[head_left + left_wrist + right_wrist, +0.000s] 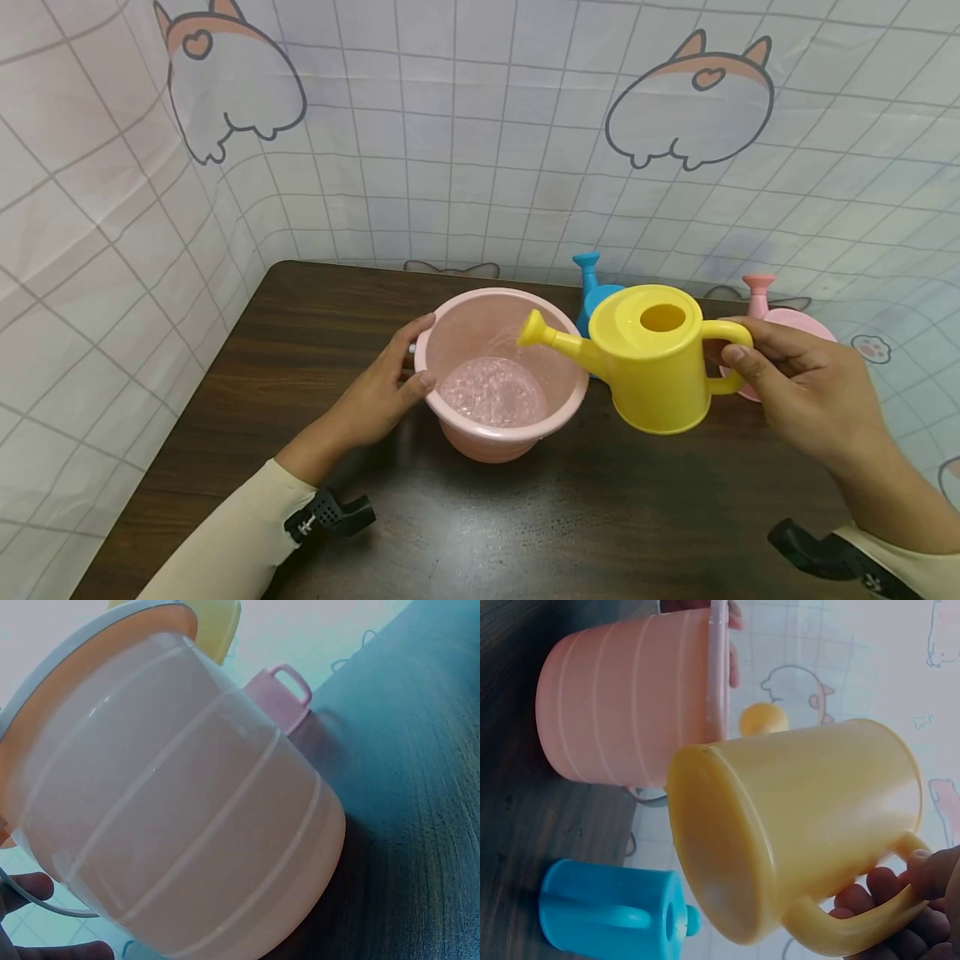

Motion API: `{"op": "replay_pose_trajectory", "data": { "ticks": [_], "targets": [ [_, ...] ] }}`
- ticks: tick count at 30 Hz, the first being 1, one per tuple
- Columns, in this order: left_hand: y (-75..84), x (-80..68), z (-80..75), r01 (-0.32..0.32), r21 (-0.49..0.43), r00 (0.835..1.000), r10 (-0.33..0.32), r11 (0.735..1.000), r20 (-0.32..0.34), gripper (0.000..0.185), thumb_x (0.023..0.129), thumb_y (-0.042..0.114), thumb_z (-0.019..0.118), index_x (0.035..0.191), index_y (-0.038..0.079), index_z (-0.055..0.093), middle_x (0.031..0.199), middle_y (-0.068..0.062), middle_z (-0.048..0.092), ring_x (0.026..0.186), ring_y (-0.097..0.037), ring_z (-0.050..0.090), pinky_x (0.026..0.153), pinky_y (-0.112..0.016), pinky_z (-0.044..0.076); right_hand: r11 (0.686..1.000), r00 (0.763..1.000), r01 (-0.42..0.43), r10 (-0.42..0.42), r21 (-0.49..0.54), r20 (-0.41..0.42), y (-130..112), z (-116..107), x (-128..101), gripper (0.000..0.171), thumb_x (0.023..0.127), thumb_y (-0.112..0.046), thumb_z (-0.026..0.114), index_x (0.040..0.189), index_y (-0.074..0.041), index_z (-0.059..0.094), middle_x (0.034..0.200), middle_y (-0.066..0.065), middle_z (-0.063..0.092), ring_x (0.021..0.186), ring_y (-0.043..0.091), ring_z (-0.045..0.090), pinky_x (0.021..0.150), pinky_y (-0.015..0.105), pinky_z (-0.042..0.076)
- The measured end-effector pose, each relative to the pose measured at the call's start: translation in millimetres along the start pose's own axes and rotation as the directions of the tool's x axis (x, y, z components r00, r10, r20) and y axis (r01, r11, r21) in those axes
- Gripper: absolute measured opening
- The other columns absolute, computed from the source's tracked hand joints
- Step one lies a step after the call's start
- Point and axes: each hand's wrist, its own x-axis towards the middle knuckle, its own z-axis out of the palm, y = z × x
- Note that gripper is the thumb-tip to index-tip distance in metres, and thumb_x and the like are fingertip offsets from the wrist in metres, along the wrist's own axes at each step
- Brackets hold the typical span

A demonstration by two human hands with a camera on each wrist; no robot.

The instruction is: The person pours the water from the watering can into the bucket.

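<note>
Nearest the head camera: two forearms in cream sleeves, each with a black wrist-camera mount, reaching forward over the dark wood-grain bench (315, 467).

Left arm: enters from lower left, angled up and to the right. Left hand (386, 379) rests against the left outer wall of the pink bucket (501, 375), palm toward the wall, thumb lying on the rim, fingers wrapped along the side. Left wrist view shows only fingertips at the lower left edge beside the bucket (180, 802) wall and its thin wire bail.

Pink bucket: upright on the bench, roughly centre, ribbed wall; water with bubbles covers its bottom.

Right arm: enters from lower right, angled up and to the left. Right hand (795, 375) grips the loop handle of the yellow watering can (652, 358), fingers curled through the loop, thumb on top. Right wrist view confirms fingers wrapped round the handle of the can (795, 825).

Yellow watering can: held off the bench, just right of the bucket, roughly level; spout points left with its tip over the bucket's right rim. Top fill hole visible.

Behind the yellow can, on the bench: blue watering can (594, 287), partly hidden; pink watering can (780, 321) to the right, behind the right hand. Checked cloth with cartoon prints (480, 150) surrounds the bench.
</note>
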Motion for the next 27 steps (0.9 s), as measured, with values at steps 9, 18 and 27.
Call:
{"op": "replay_pose_trajectory", "data": {
  "ticks": [9, 18, 27],
  "targets": [
    [0.0, -0.3, -0.4, 0.004, 0.0, 1.0, -0.004, 1.0, 0.004, 0.081, 0.098, 0.074, 0.041, 0.163, 0.031, 0.018, 0.147, -0.019, 0.042, 0.119, -0.033, 0.061, 0.09, -0.05, 0.053, 0.999, 0.999, 0.04, -0.04, 0.016, 0.0, 1.2, -1.0, 0.6, 0.024, 0.092, 0.013, 0.069, 0.113, 0.003, 0.076, 0.089, -0.012, 0.072, 0.084, 0.002, 0.065, 0.065, 0.01, 0.05],
    [1.1, -0.6, -0.5, 0.008, -0.001, 1.0, -0.008, 1.0, 0.01, 0.081, 0.098, 0.074, 0.041, 0.163, 0.032, 0.017, 0.145, -0.019, 0.043, 0.119, -0.033, 0.061, 0.09, -0.05, 0.053, 0.999, 1.0, 0.003, -0.003, 0.036, 0.004, 1.9, -1.7, -0.4, 0.022, 0.092, 0.012, 0.068, 0.112, 0.004, 0.075, 0.088, -0.01, 0.073, 0.082, 0.001, 0.065, 0.062, 0.011, 0.05],
    [2.5, -0.2, 0.0, 0.014, 0.005, 1.0, -0.014, 1.0, 0.007, 0.08, 0.097, 0.075, 0.041, 0.163, 0.036, 0.016, 0.148, -0.017, 0.041, 0.119, -0.032, 0.061, 0.09, -0.05, 0.053, 0.999, 1.0, -0.003, 0.002, 0.038, 0.027, 0.2, -3.6, 0.9, 0.022, 0.094, 0.01, 0.068, 0.112, 0.001, 0.075, 0.088, -0.006, 0.072, 0.079, 0.006, 0.063, 0.06, 0.012, 0.05]
  ]
}}
